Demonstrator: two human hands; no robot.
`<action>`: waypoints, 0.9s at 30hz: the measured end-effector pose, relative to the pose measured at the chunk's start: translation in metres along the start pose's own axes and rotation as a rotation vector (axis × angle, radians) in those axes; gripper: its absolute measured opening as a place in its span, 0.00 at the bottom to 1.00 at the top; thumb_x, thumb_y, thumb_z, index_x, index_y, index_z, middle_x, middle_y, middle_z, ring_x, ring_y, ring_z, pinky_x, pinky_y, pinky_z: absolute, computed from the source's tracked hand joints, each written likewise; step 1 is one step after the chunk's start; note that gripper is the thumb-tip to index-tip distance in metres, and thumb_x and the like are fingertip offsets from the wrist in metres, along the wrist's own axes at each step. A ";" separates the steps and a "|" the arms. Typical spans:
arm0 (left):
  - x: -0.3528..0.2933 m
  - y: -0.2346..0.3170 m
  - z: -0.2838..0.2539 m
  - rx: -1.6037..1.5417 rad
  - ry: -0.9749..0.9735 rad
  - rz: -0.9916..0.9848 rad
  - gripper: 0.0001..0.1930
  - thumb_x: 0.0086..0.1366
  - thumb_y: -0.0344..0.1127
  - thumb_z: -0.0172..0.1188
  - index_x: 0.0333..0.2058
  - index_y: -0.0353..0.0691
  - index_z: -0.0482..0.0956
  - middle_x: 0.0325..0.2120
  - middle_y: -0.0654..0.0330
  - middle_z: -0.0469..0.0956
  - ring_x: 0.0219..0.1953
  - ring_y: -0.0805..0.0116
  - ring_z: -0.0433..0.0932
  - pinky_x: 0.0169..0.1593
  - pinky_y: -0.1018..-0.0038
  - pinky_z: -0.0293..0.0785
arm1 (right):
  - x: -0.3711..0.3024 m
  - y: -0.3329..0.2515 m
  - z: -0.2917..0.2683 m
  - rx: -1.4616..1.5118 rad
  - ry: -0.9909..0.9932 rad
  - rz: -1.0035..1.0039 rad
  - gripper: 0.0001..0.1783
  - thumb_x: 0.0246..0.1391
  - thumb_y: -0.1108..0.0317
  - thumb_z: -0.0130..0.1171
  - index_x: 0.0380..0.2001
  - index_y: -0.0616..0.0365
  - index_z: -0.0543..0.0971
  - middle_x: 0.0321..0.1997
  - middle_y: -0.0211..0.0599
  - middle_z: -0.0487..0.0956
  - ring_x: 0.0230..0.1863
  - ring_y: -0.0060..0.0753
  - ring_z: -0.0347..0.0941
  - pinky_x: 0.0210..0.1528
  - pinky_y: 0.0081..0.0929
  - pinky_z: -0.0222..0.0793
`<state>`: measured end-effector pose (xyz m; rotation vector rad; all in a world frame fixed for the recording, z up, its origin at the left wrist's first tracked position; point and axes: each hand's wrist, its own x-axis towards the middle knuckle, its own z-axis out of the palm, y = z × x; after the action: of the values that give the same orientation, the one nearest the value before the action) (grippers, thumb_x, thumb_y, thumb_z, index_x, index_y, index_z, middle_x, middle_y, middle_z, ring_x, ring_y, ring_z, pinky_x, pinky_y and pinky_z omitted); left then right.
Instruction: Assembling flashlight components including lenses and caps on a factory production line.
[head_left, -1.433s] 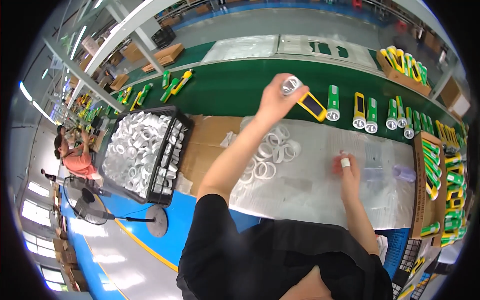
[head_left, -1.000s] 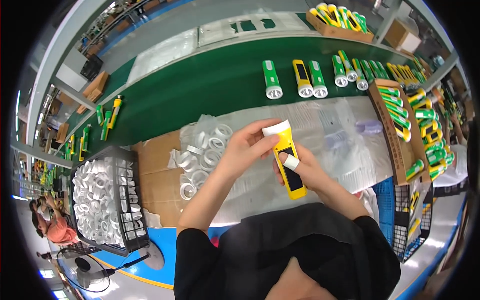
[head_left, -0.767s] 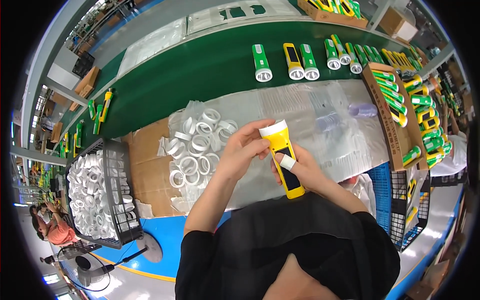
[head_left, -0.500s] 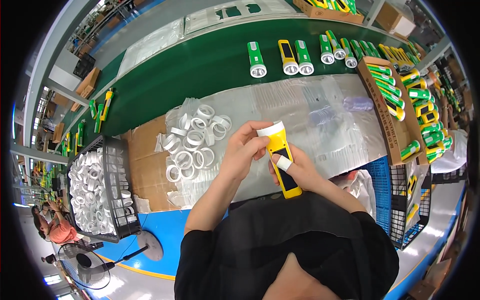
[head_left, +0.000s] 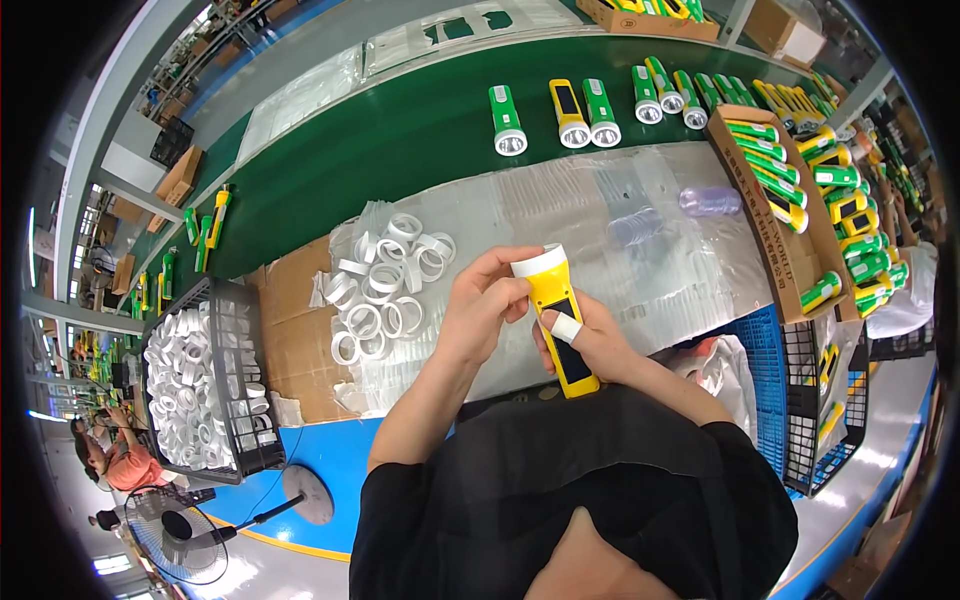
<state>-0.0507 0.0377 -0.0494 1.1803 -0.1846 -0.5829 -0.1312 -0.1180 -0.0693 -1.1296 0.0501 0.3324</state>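
A yellow flashlight (head_left: 550, 288) with a black panel on its body is held in front of my chest, its white head ring (head_left: 539, 261) pointing away from me. My left hand (head_left: 484, 305) is closed around that white ring, thumb and fingers pinching its rim. Lower down, my right hand (head_left: 584, 337) grips the flashlight's body; a white wrap covers its thumb. To the left of my left hand, several loose white rings (head_left: 383, 283) lie heaped on the plastic-covered work surface (head_left: 480, 230).
At left, a black crate (head_left: 247, 375) is full of white rings. Several green and yellow flashlights (head_left: 507, 122) stand along the green belt (head_left: 420, 130). A cardboard box (head_left: 762, 235) of flashlights is at right, beside clear round lenses (head_left: 710, 201). A fan (head_left: 180, 535) stands lower left.
Both hands keep the same hold on the flashlight. The surroundings have shifted slightly in the view.
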 end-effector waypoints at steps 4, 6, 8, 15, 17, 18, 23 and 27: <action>0.000 0.000 0.003 0.013 0.018 0.009 0.17 0.57 0.29 0.56 0.47 0.34 0.76 0.25 0.65 0.71 0.21 0.80 0.66 0.24 0.83 0.57 | 0.002 0.003 0.000 0.004 -0.003 -0.008 0.13 0.63 0.61 0.51 0.45 0.57 0.66 0.29 0.35 0.73 0.25 0.26 0.73 0.26 0.24 0.71; 0.001 -0.001 0.002 0.021 0.037 0.002 0.17 0.57 0.28 0.56 0.47 0.34 0.76 0.26 0.65 0.71 0.21 0.80 0.66 0.24 0.83 0.57 | 0.002 0.003 0.000 0.006 -0.001 -0.009 0.13 0.63 0.61 0.51 0.45 0.57 0.66 0.29 0.35 0.73 0.25 0.26 0.73 0.26 0.24 0.71; 0.003 -0.003 0.000 -0.005 0.000 0.033 0.16 0.58 0.29 0.56 0.47 0.34 0.76 0.27 0.65 0.73 0.21 0.81 0.66 0.24 0.84 0.58 | 0.002 0.002 0.000 0.008 0.001 -0.008 0.13 0.63 0.61 0.51 0.45 0.57 0.66 0.29 0.35 0.73 0.25 0.26 0.73 0.26 0.24 0.71; 0.007 -0.005 -0.006 0.122 0.017 0.055 0.14 0.64 0.35 0.59 0.46 0.36 0.76 0.30 0.64 0.76 0.22 0.83 0.67 0.24 0.84 0.61 | 0.006 0.002 0.001 -0.035 -0.003 -0.007 0.14 0.62 0.61 0.52 0.44 0.57 0.66 0.29 0.34 0.73 0.25 0.26 0.73 0.27 0.25 0.71; 0.010 0.004 -0.016 0.110 -0.142 0.000 0.13 0.65 0.34 0.60 0.47 0.37 0.77 0.31 0.65 0.75 0.25 0.81 0.69 0.26 0.83 0.61 | 0.006 0.001 -0.002 -0.035 0.007 0.007 0.15 0.62 0.60 0.53 0.44 0.58 0.66 0.29 0.35 0.73 0.25 0.26 0.73 0.27 0.25 0.72; 0.011 0.008 -0.019 0.110 -0.144 -0.003 0.13 0.65 0.34 0.60 0.47 0.37 0.77 0.31 0.65 0.75 0.25 0.81 0.69 0.26 0.83 0.61 | 0.005 0.001 -0.004 -0.017 -0.021 0.006 0.15 0.62 0.59 0.53 0.44 0.58 0.66 0.29 0.35 0.73 0.24 0.26 0.73 0.26 0.25 0.71; 0.012 0.021 -0.023 0.265 -0.319 0.038 0.15 0.64 0.35 0.61 0.47 0.36 0.74 0.34 0.63 0.77 0.30 0.80 0.72 0.31 0.83 0.66 | 0.007 -0.006 -0.009 -0.032 -0.105 0.014 0.16 0.62 0.58 0.53 0.43 0.58 0.66 0.28 0.35 0.73 0.23 0.27 0.72 0.25 0.25 0.70; 0.009 0.002 -0.008 0.244 -0.191 0.266 0.13 0.64 0.28 0.60 0.46 0.37 0.74 0.35 0.63 0.76 0.33 0.80 0.74 0.35 0.82 0.69 | 0.008 -0.007 -0.002 -0.129 -0.158 0.035 0.15 0.61 0.58 0.53 0.42 0.58 0.66 0.26 0.35 0.72 0.22 0.26 0.71 0.25 0.25 0.69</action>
<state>-0.0388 0.0397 -0.0521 1.3088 -0.5805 -0.4458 -0.1218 -0.1202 -0.0654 -1.2282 -0.0919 0.4599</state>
